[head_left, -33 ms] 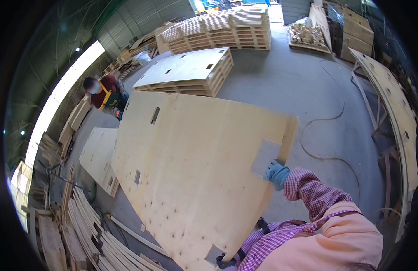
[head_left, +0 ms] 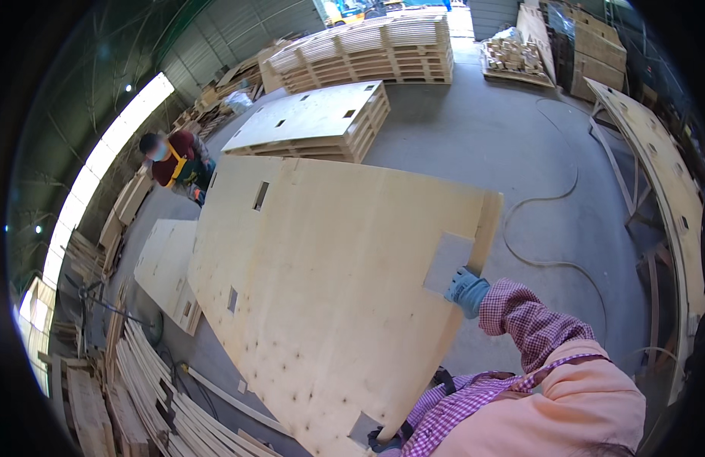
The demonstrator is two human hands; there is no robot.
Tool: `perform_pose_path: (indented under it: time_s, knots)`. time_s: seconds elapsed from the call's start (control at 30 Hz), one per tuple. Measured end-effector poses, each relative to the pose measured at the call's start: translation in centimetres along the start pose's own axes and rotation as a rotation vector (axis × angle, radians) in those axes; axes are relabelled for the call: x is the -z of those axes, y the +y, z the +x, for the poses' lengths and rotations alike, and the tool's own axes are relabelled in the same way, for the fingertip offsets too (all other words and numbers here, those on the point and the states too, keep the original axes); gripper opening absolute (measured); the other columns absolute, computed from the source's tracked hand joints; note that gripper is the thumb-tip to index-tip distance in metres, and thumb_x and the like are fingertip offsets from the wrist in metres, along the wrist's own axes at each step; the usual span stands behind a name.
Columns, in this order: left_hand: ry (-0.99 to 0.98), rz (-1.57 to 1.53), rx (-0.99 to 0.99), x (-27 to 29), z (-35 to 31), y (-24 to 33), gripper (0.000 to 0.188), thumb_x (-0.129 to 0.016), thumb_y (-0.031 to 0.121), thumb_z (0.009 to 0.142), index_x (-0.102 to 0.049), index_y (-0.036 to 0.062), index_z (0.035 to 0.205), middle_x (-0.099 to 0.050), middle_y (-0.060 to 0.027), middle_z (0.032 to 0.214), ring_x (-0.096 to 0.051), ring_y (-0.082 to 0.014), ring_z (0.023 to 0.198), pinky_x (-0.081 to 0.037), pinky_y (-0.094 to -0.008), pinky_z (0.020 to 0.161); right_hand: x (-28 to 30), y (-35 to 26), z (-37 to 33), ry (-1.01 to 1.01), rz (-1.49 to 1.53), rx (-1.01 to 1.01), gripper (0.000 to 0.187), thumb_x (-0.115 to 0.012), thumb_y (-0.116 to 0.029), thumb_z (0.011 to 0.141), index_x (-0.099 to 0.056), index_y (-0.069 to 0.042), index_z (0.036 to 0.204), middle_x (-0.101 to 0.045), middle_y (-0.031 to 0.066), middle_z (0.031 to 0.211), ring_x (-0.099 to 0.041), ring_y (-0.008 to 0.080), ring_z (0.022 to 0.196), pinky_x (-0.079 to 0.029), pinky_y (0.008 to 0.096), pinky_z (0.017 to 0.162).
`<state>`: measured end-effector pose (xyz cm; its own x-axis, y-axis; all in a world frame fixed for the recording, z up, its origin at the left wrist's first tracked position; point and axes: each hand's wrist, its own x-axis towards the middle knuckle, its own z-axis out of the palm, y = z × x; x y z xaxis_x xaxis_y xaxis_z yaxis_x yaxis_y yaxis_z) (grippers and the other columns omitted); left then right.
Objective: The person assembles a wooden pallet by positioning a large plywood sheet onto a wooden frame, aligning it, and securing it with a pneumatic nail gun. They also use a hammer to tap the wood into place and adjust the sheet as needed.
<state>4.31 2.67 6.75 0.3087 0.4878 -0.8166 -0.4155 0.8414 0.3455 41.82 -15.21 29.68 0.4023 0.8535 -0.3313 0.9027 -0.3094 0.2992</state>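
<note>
1. Found closed at the right hand (head_left: 467,292) (blue glove, back of the hand uppermost): wrapped over the edge of the plywood panel (head_left: 345,259), just beside a rectangular cutout (head_left: 448,259), with no gap visible in the grasp.
2. Found closed also at the left hand (head_left: 384,442), as far as can be seen (partly hidden, low in view): hooked over the same edge by the nearer cutout (head_left: 362,426), well apart from the right hand and closer to the body.
3. Located to the left of and ahead of both grips, with the panel's broad face up. Judged to run lengthwise from the held edge toward the far left, crosswise to the line between the hands (foreshortened, so not certain). Nearer to the right hand than to the left at the far-right corner.
4. Noted across the panel from the grips: a co-worker (head_left: 181,164), close to the opposite edge. Unable to confirm contact.
5. Noted left of the grips, past the panel: a smaller board (head_left: 163,263) and, lower, long wooden strips (head_left: 181,415).
6. Noted ahead: a board-topped pallet stack (head_left: 310,114).
7. Noted right of the grips: a hose (head_left: 554,264) on the floor and, farther, a long panel on a stand (head_left: 657,148).
</note>
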Motion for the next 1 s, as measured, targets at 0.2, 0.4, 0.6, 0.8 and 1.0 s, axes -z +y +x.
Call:
perform_pose_path:
  time_s: [0.2,0.4,0.6,0.8,1.0]
  knots:
    - [-0.035,0.107,0.082,1.1,-5.6,-0.4,0.018,-0.051,0.027,0.078,-0.056,0.0112,0.070,-0.058,-0.0053,0.069,-0.059,-0.0247,0.072,-0.051,-0.0453,0.071,2.9,-0.4,-7.0,-0.104,0.013,-0.068,0.026,-0.065,-0.024,0.066,-0.065,-0.019,0.092,-0.064,0.0002,0.092,-0.055,0.0194,0.094,-0.034,0.0366,0.089]
    - [-0.048,0.094,0.172,6.1,-8.4,-3.1,0.018,-0.051,0.027,0.078,-0.056,0.0118,0.070,-0.058,-0.0048,0.070,-0.059,-0.0245,0.072,-0.051,-0.0453,0.072,3.0,-4.4,-14.6,-0.044,-0.040,-0.108,0.025,-0.063,-0.025,0.066,-0.064,-0.017,0.090,-0.063,0.0014,0.091,-0.055,0.0205,0.094,-0.034,0.0387,0.090]
    - [-0.039,0.159,0.170,8.1,-11.9,-6.0,0.017,-0.052,0.027,0.078,-0.057,0.0123,0.070,-0.059,-0.0043,0.070,-0.059,-0.0243,0.072,-0.051,-0.0453,0.072,2.7,-4.9,-21.1,0.078,0.055,-0.140,0.022,-0.062,-0.024,0.067,-0.062,-0.016,0.087,-0.061,0.0018,0.087,-0.054,0.0206,0.089,-0.033,0.0381,0.091]
    - [-0.071,0.209,0.159,7.5,-16.3,-11.0,0.017,-0.052,0.027,0.077,-0.058,0.0128,0.071,-0.059,-0.0038,0.070,-0.059,-0.0241,0.073,-0.051,-0.0453,0.073,2.9,-3.6,-27.7,0.234,-0.061,-0.155,0.012,-0.056,-0.018,0.075,-0.062,-0.015,0.085,-0.060,0.0017,0.085,-0.054,0.0212,0.088,-0.031,0.0383,0.099]
    - [-0.116,0.239,0.152,5.8,-20.2,-20.4,0.016,-0.053,0.027,0.077,-0.058,0.0133,0.071,-0.060,-0.0034,0.071,-0.059,-0.0239,0.073,-0.051,-0.0453,0.074,-2.1,2.4,-33.5,0.336,-0.095,-0.115,0.008,-0.056,-0.017,0.075,-0.063,-0.015,0.079,-0.061,0.0015,0.081,-0.055,0.0211,0.085,-0.034,0.0384,0.092]
